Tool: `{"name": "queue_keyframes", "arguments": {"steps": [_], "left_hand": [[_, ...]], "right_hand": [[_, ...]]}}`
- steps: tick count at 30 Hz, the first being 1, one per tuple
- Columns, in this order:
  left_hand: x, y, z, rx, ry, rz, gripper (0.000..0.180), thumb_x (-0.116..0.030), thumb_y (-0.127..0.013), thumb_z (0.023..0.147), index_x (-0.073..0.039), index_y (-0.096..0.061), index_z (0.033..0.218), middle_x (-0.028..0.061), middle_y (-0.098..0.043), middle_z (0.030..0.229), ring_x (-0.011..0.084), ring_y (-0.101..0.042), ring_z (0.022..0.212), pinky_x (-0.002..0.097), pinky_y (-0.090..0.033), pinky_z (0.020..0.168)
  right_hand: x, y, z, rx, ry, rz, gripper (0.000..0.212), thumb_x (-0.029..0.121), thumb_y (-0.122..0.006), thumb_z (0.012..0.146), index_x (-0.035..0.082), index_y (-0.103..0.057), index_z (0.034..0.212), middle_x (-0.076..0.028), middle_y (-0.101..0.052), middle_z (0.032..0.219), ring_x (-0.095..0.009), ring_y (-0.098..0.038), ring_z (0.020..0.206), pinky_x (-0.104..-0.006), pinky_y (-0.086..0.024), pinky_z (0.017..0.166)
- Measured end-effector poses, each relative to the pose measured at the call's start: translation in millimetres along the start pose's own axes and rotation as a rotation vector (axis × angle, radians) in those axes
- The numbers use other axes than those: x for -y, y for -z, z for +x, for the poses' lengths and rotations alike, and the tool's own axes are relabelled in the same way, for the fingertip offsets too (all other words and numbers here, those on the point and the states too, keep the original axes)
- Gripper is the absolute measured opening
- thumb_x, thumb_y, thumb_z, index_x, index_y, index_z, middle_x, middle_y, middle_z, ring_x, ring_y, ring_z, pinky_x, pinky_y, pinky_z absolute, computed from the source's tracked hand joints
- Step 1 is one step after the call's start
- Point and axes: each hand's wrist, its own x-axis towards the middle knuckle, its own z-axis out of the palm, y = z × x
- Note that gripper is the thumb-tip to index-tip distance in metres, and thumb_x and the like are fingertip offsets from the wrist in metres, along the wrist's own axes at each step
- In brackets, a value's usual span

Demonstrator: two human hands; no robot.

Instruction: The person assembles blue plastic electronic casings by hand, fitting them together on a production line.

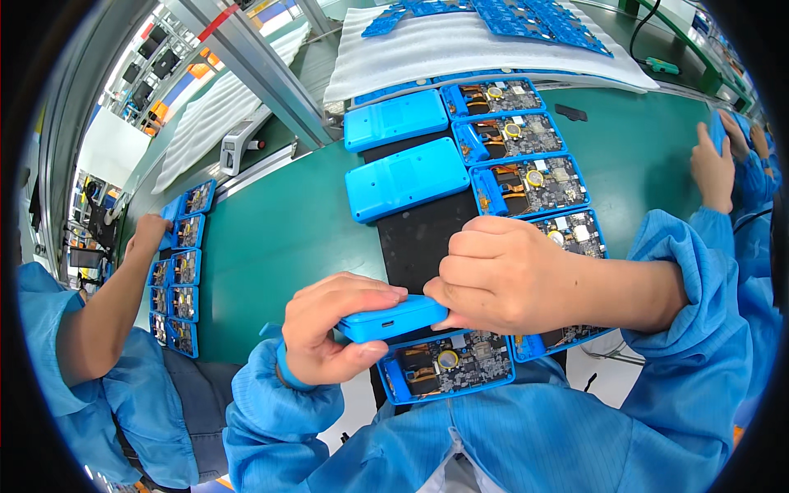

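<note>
A closed blue device housing (393,319) with a small port in its near side is held up above the near edge of the bench. My left hand (329,324) grips its left end, thumb below and fingers across the top. At its right end my right hand (514,275) is closed, fingertips pressed to the edge; whether they also hold something small is hidden. Just beneath lies an open blue housing (393,378) with a circuit board and a round yellow cell. Beyond my right hand, several open housings (546,182) stand in a column, partly covered by my wrist.
Two closed blue housings (407,179) lie face down by a black mat (415,242) on the green bench (271,222). White foam (460,57) with blue panels is at the back. Co-workers' hands (148,234) work at far left and far right. A metal post (255,70) rises left.
</note>
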Motion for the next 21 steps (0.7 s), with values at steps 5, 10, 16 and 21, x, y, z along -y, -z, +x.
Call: {"name": "queue_keyframes", "arguments": {"steps": [5,10,16,21], "left_hand": [[-5.2,-0.3,2.7,0.041,-0.011,0.004,0.047,-0.032,-0.070,0.077,0.006,-0.059,0.103,0.0211,-0.065,0.097,0.0308,-0.064,0.089,0.0363,-0.051,0.075],[-7.4,4.5,7.5,0.126,-0.041,0.069,0.047,-0.022,-0.078,0.069,0.003,-0.061,0.105,0.0183,-0.065,0.101,0.0314,-0.065,0.090,0.0359,-0.051,0.076],[-2.9,3.5,6.4,0.120,-0.171,0.152,0.041,-0.021,-0.076,0.071,0.002,-0.063,0.102,0.0160,-0.067,0.098,0.0279,-0.067,0.083,0.0329,-0.052,0.070],[-1.7,4.2,2.2,0.062,-0.134,0.117,0.031,-0.017,-0.073,0.073,0.001,-0.064,0.097,0.0165,-0.068,0.094,0.0274,-0.068,0.078,0.0313,-0.053,0.065]], "right_hand": [[3.5,4.2,-1.4,0.017,-0.022,-0.049,0.031,0.024,-0.069,0.068,0.002,-0.062,0.088,-0.004,-0.049,0.072,-0.019,-0.052,0.069,-0.0313,-0.040,0.058],[4.1,2.0,0.5,0.002,-0.031,-0.118,0.023,0.026,-0.066,0.069,0.006,-0.057,0.075,-0.001,-0.048,0.071,-0.017,-0.050,0.072,-0.0291,-0.040,0.063],[5.6,7.7,5.4,0.144,0.009,-0.159,0.030,0.022,-0.066,0.063,0.001,-0.061,0.085,-0.003,-0.049,0.072,-0.019,-0.050,0.069,-0.0316,-0.040,0.061],[3.6,-3.4,4.1,0.035,0.024,-0.039,0.030,0.020,-0.066,0.064,-0.001,-0.058,0.083,-0.005,-0.048,0.072,-0.020,-0.050,0.070,-0.0328,-0.042,0.062]]}}
